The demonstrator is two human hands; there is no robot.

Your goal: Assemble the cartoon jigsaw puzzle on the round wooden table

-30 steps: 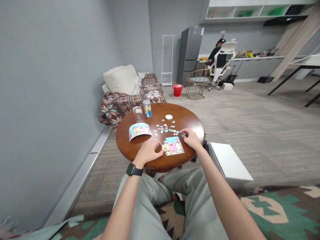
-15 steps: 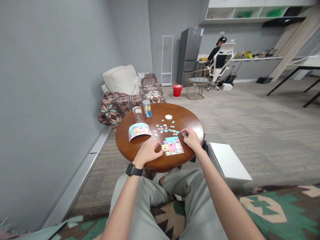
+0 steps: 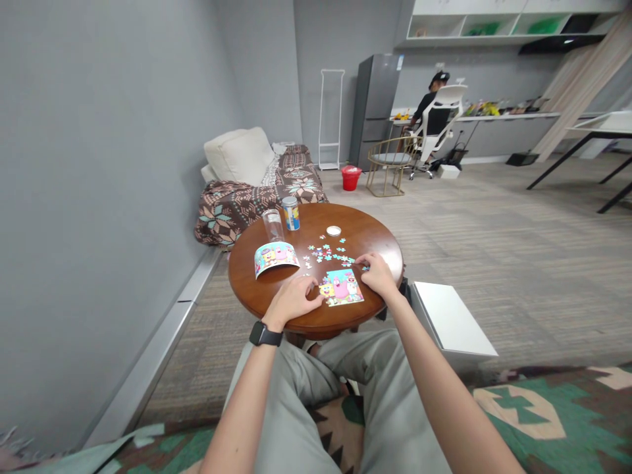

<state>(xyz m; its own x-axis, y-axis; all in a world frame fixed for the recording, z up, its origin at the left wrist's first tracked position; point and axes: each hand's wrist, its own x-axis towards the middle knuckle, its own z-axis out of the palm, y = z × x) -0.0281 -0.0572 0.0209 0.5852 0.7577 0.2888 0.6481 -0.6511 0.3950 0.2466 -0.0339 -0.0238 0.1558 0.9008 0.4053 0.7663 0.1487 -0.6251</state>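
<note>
A partly joined jigsaw puzzle (image 3: 340, 288) with cartoon figures lies near the front of the round wooden table. At its left edge rests my left hand (image 3: 293, 299), thumb and forefinger curved apart with nothing seen between them. My right hand (image 3: 379, 275) is over the upper right of the puzzle, fingers apart, forefinger tip by several loose puzzle pieces (image 3: 328, 257). I cannot tell whether that fingertip touches a piece. Behind my left hand stands a curved picture card (image 3: 276, 257) with a similar cartoon print.
On the round table (image 3: 247, 289) are a clear glass (image 3: 273, 227), a printed tin (image 3: 291, 214) and a round lid (image 3: 334, 231). A white box (image 3: 454, 316) stands right of the table. Farther off, a person (image 3: 429, 108) sits in a white office chair.
Both hands stay almost where they were, and the puzzle and loose pieces look the same. My legs have shifted slightly under the table.
</note>
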